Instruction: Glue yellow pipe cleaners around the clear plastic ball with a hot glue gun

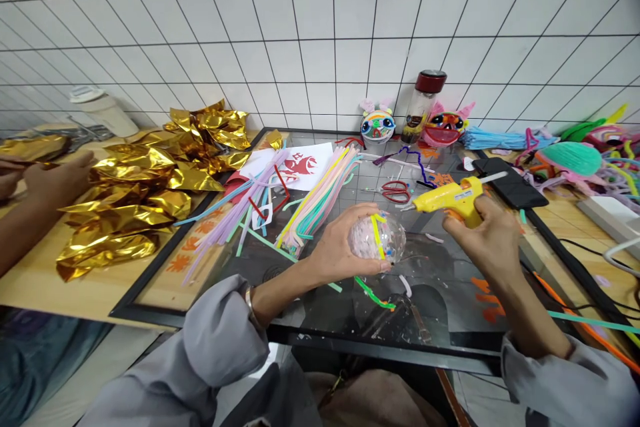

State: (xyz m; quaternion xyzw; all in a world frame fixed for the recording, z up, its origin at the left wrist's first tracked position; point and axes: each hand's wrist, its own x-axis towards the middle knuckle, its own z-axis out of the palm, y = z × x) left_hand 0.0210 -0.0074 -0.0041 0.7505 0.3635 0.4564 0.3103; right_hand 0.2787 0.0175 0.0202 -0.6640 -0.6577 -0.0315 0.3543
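My left hand (336, 253) is wrapped round a clear ball (381, 237) filled with pale flecks, with a yellow and green pipe cleaner (374, 292) looped over it and trailing below. My right hand (485, 235) grips a yellow glue gun (450, 197) whose nozzle points left, just above and right of the ball. Both hands hover over a black-framed glass board (450, 293).
A bundle of pastel pipe cleaners (320, 200), red scissors (397, 191) and a red paper cutout (300, 165) lie on the board. Crumpled gold foil (150, 193) covers the left, where another person's hands (50, 177) work. A black phone (510, 181), a jar (420, 107) and craft faces stand behind.
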